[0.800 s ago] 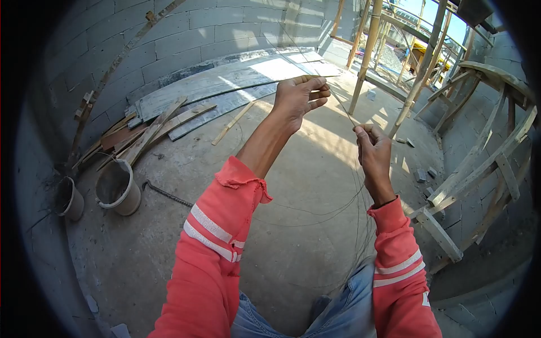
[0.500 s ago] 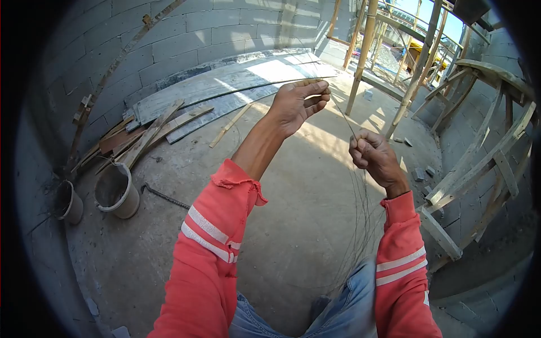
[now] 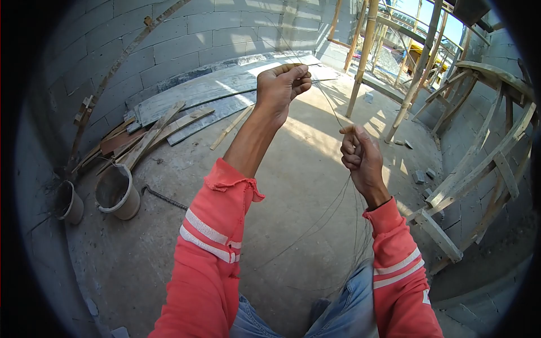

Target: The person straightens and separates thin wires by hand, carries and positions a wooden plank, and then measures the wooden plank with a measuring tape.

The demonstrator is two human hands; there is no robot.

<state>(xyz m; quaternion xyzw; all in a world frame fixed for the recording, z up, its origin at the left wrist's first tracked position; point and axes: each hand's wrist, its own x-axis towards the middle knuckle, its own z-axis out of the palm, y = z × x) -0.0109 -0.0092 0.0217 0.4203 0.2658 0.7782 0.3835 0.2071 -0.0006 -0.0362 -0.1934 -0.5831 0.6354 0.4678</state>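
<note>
A thin dark wire runs slantwise between my two raised hands. My left hand pinches it between thumb and fingers, with a loose end rising up and left past the knuckles. Lower and to the right, my right hand is closed on the wire, its index finger and thumb near the top. Several loose strands hang below my right hand toward my jeans, and one curves out over the concrete floor.
Two buckets stand at the left, near a bent steel bar. Boards and wood strips lie by the block wall. Bamboo poles and a wooden frame stand at the right.
My left hand has moved left and slightly up. My right hand has shifted left from its place half a second ago and turned more upright. The hanging strands have swung.
</note>
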